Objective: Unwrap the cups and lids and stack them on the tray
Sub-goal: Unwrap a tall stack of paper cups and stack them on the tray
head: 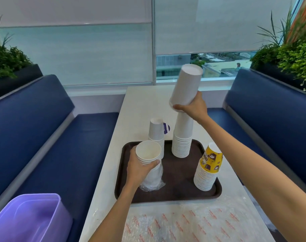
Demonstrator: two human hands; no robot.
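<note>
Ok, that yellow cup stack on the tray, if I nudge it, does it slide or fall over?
It would likely tip: the yellow cup stack already leans, its top offset to the right of its base. It is probably very light, being nested paper cups, so a small push could move it. It stands near the right rim of the tray, so it might spill onto the table.

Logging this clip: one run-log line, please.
left hand grips half-wrapped cups | right hand holds inverted cups over tall white stack on tray
</note>
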